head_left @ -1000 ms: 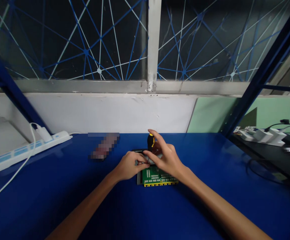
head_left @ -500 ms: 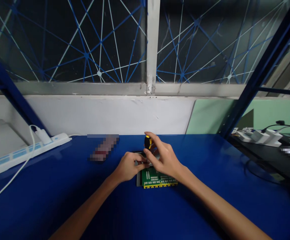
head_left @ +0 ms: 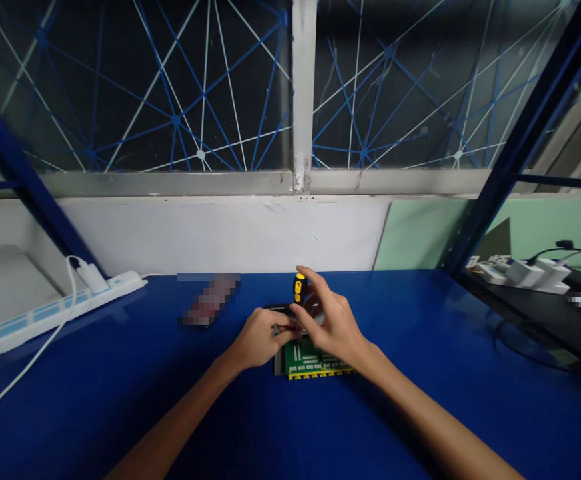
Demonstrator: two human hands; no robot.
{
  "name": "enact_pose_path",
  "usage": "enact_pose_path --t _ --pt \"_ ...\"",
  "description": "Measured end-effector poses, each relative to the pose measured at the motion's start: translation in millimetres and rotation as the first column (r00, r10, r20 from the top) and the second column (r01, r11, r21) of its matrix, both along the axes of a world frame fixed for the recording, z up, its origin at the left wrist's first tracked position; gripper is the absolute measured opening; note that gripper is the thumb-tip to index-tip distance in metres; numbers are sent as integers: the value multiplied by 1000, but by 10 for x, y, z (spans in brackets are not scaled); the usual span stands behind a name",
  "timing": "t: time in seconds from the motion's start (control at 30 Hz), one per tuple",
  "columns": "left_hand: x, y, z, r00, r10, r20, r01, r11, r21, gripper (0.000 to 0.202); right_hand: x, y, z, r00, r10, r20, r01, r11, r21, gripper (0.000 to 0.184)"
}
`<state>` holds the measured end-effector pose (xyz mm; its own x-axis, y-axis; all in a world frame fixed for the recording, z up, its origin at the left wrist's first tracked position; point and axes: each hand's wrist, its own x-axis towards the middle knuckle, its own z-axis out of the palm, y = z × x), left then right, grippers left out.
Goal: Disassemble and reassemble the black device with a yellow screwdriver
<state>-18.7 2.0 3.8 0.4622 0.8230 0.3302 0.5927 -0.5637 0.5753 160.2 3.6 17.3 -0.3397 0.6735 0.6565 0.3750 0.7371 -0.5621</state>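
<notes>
A small screwdriver with a black and yellow handle (head_left: pixel 299 289) stands upright, tip down, over the board. My right hand (head_left: pixel 334 321) grips that handle between thumb and fingers, the index finger lying over its top. Close beside the shaft, my left hand (head_left: pixel 263 339) has its thumb and fingers pinched together; what lies between them is too small or hidden to make out. Below both hands is a green circuit board (head_left: pixel 300 358) with a yellow strip (head_left: pixel 320 375) along its near edge. A grey plate (head_left: pixel 279 363) shows at its left side. My hands cover the board's far part.
The blue tabletop (head_left: pixel 250 427) spreads around the board. A pixelated object (head_left: pixel 211 300) lies at the back left. On the left is a white power strip (head_left: pixel 65 310) with a cable. More plugs (head_left: pixel 525 272) and a black cable are at the right.
The screwdriver handle has turned, showing more of its yellow side. Both hands stay at the board, with little movement. The view has shifted slightly.
</notes>
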Motion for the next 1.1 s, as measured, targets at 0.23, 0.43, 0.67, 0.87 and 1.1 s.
enact_pose_path --t 0.23,0.43,0.67,0.87,1.1 --pt "18 25 -59 997 58 54 -66 986 154 15 18 24 -92 996 -65 54 61 995 85 60" --pt "27 14 -25 995 3 99 -12 996 93 22 13 2 -68 995 -77 70 69 991 116 64" --pt "11 -12 31 1000 4 5 -4 1000 16 24 6 1 -31 998 -10 62 7 999 39 66" --pt "18 -4 27 999 37 -28 -38 999 -17 20 6 5 -24 999 8 40 -9 1000 24 62" --pt "26 0 38 994 102 29 -101 995 -23 22 2 -4 -20 999 -12 45 10 999 30 64"
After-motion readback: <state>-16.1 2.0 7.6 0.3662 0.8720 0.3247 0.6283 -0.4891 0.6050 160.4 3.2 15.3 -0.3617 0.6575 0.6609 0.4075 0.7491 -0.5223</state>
